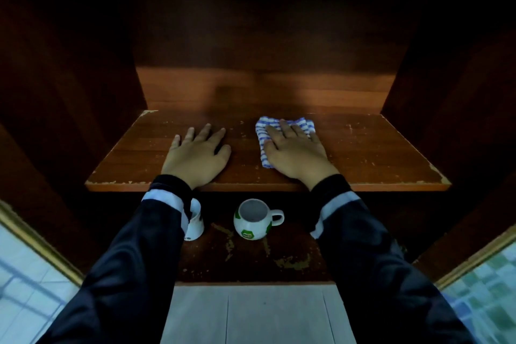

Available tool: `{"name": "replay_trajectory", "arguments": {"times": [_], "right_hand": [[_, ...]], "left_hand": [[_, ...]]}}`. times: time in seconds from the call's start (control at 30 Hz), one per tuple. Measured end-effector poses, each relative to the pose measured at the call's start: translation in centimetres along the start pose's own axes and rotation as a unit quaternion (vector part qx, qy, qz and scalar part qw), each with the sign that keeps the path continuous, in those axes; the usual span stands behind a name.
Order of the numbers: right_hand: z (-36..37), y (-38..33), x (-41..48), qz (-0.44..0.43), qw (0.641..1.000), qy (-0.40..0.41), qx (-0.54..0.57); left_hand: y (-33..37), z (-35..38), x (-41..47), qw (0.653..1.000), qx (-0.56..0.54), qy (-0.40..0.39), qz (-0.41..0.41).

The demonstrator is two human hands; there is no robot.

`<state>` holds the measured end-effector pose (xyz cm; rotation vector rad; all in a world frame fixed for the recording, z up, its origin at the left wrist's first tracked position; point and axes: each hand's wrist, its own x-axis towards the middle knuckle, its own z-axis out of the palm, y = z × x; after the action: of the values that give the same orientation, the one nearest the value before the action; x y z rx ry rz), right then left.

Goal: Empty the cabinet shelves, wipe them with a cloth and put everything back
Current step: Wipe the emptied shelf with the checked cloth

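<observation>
Dark reddish wood makes up the cabinet (69, 70), and its middle shelf (377, 153) carries nothing but the two hands and the cloth. Judging by that, the wiping step is in hand on this shelf. The next move calls for sweeping the cloth out to the corners and the back edge under steady pressure. The left hand (196, 153) rests flat on the shelf, fingers straight and spread, holding nothing. The right hand (296, 155) presses flat on the blue-and-white checked cloth (264, 131), near the shelf's middle. On the lower shelf (251, 260) stand a round white mug (252, 219) and a second cup (195, 220), half hidden by the left sleeve.
</observation>
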<state>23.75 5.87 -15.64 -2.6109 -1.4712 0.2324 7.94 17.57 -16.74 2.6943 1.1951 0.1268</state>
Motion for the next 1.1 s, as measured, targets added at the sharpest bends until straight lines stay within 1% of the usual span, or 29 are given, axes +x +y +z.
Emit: {"name": "replay_trajectory", "arguments": {"times": [0.1, 0.17, 0.27, 0.4, 0.5, 0.57, 0.83, 1.1], "right_hand": [[0.4, -0.1, -1.1, -0.003, 1.0, 0.009, -0.003], [0.7, -0.1, -2.6, -0.007, 1.0, 0.025, -0.004], [1.0, 0.1, -3.8, -0.01, 0.999, 0.037, -0.002], [0.3, 0.5, -1.9, -0.003, 1.0, 0.021, -0.003], [-0.3, 1.3, -0.1, 0.011, 1.0, 0.015, -0.006], [-0.4, 1.6, 0.3, 0.01, 1.0, 0.015, -0.006], [0.4, 2.9, -3.8, -0.004, 0.999, 0.037, -0.011], [-0.8, 4.1, 0.0, 0.014, 1.0, 0.013, -0.003]], "left_hand": [[0.1, 0.0, -0.1, 1.0, 0.001, 0.002, 0.025], [0.1, 0.0, -0.2, 1.0, 0.005, 0.002, 0.027], [0.6, 0.2, -0.1, 1.0, 0.01, -0.015, 0.007], [3.0, 0.5, 0.1, 0.999, 0.009, -0.036, -0.032], [5.2, 0.8, 0.1, 0.999, 0.009, -0.034, -0.01], [5.4, 0.9, 0.1, 1.0, 0.003, -0.028, 0.005], [4.7, 1.1, 0.0, 0.999, 0.002, -0.026, 0.023], [4.6, 1.1, -0.2, 0.999, 0.003, -0.026, 0.024]]}}
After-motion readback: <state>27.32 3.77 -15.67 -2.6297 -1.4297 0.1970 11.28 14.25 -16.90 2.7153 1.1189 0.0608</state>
